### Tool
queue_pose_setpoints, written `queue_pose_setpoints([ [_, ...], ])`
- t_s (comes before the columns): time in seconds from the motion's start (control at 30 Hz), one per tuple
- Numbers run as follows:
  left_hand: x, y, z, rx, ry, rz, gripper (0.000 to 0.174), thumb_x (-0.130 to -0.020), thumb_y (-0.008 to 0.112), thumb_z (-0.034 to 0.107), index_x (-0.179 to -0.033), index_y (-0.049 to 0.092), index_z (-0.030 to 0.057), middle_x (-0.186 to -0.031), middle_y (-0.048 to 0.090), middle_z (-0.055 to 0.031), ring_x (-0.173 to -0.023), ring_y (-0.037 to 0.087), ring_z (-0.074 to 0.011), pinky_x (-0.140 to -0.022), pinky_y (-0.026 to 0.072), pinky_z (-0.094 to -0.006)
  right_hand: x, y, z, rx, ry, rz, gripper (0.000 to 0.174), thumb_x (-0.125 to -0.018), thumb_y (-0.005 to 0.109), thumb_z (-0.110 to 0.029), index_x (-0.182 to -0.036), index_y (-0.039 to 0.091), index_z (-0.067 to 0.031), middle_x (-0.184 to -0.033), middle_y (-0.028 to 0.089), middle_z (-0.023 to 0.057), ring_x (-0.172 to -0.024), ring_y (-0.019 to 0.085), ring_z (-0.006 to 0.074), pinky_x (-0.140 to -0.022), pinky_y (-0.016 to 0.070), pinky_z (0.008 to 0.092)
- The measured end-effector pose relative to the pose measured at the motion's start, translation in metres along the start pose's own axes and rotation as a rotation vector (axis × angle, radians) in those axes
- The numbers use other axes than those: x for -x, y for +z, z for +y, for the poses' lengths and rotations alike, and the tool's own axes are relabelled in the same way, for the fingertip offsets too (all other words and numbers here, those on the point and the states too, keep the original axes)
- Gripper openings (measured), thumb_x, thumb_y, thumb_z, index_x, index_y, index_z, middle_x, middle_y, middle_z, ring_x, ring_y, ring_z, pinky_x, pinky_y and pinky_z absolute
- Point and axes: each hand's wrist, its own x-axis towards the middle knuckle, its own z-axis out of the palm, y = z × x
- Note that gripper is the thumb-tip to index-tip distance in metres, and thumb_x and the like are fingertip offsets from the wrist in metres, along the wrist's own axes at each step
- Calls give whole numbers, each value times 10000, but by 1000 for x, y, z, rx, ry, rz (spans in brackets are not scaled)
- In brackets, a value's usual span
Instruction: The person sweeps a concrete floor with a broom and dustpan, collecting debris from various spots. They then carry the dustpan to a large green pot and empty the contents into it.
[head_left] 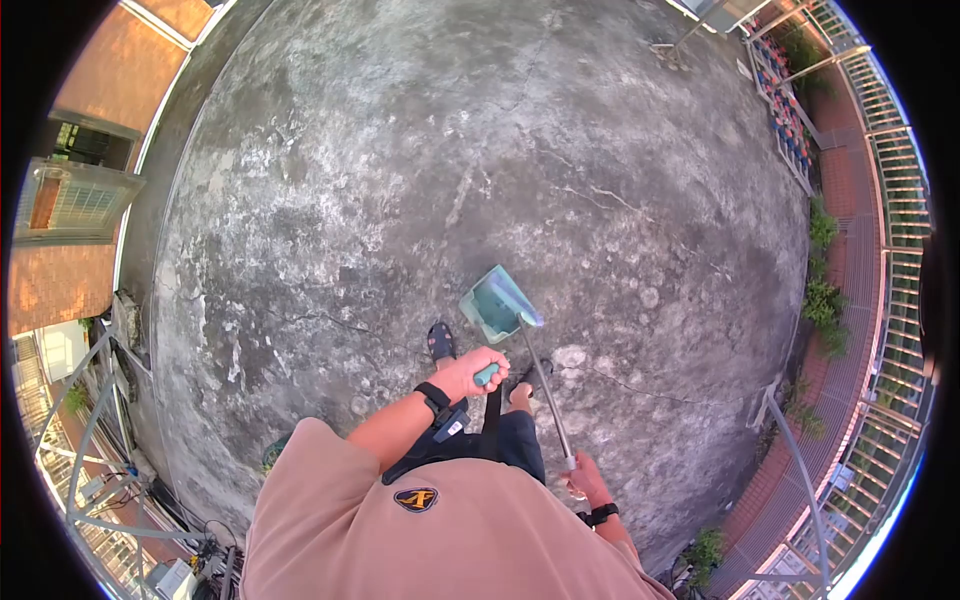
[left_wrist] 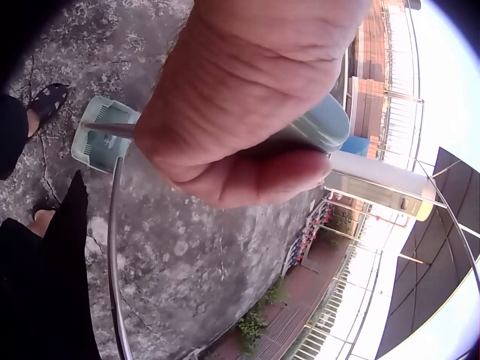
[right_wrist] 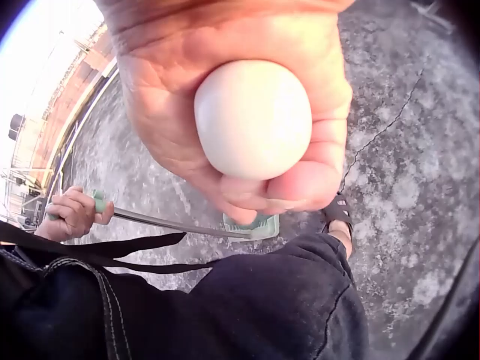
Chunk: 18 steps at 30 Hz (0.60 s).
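My left hand (head_left: 470,373) grips the teal handle end (head_left: 486,375) of a long-handled dustpan, with fingers and thumb curled round it. Down on the concrete, the teal dustpan (head_left: 487,318) sits in front of the feet. In the head view a pale blue broom head (head_left: 516,299) overlaps the right side of the pan. From it a grey metal pole (head_left: 548,392) runs back to my right hand (head_left: 588,480), low by the right hip. The right wrist view shows that hand's fingers wrapped round the pole's rounded white end (right_wrist: 253,120).
Two dark clogs, the left one (head_left: 441,341) and the right one (head_left: 538,376), stand close behind the dustpan. Cracked, stained concrete (head_left: 330,200) spreads all round. A brick ledge with railings (head_left: 890,200) and plants (head_left: 823,300) borders the right. Metal poles (head_left: 85,430) stand at the left.
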Motion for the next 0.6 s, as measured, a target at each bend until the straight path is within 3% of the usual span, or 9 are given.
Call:
queue_pose_setpoints([
  [0.1,-1,4,1,-2,25,15,139,-764,522,87,-645,453,61,-569,472,-12,-409,447,-71,-327,330,-209,16,-9,-28,-37,28,137,258,-686,619,-17,-836,411,-42,-570,469,80,-416,484,145,-353,361,316],
  [0.2,2,12,-1,-38,-20,51,154,-754,528,106,-630,439,79,-569,480,-11,-409,447,-72,-328,310,-206,-4,-40,-48,89,-32,253,270,-679,610,-36,-846,398,-41,-540,471,95,-431,506,208,-368,380,336],
  [0.27,3,13,-1,-57,-10,59,154,-756,527,107,-631,442,77,-571,481,-12,-410,451,-73,-329,310,-207,-45,-66,-49,365,-139,351,271,-670,594,-71,-841,392,-11,-610,537,180,-515,569,308,-439,426,383],
  [0.3,2,13,-3,-79,0,63,153,-758,527,108,-633,444,76,-572,482,-14,-412,454,-74,-330,311,-208,-60,-71,-55,361,-139,341,271,-670,594,-71,-841,392,-11,-610,537,180,-515,569,308,-439,426,383],
  [0.37,1,12,-8,-81,52,86,144,-758,527,107,-641,450,71,-565,482,-17,-412,461,-79,-330,317,-205,-84,-78,-67,568,-187,390,355,-657,580,-99,-931,406,46,-744,577,260,-693,606,381,-583,471,414],
  [0.4,0,10,-8,-49,44,88,136,-758,527,93,-647,455,63,-563,485,-22,-404,461,-78,-322,322,-214,-80,-69,-76,562,-199,384,355,-657,580,-99,-931,406,46,-744,577,260,-693,606,381,-583,471,414],
  [0.47,-8,2,-15,-23,50,101,131,-755,534,79,-650,461,55,-567,495,-32,-396,465,-79,-307,333,-224,-66,-41,-80,780,-74,331,545,-668,555,-90,-1141,351,88,-879,585,287,-865,592,383,-743,464,427],
  [0.57,-11,-4,-23,-6,16,46,141,-762,543,93,-652,464,52,-576,504,-36,-405,478,-85,-309,351,-236,-54,-26,-31,1032,-136,213,503,-685,585,-93,-1135,366,-40,-869,604,264,-813,622,348,-791,467,413],
  [0.6,-13,-2,-29,-3,16,47,141,-762,543,93,-652,464,52,-576,504,-36,-405,478,-85,-309,351,-236,-57,-30,-20,1034,-135,211,503,-685,585,-93,-1135,366,-40,-869,604,264,-813,622,348,-791,467,413],
])
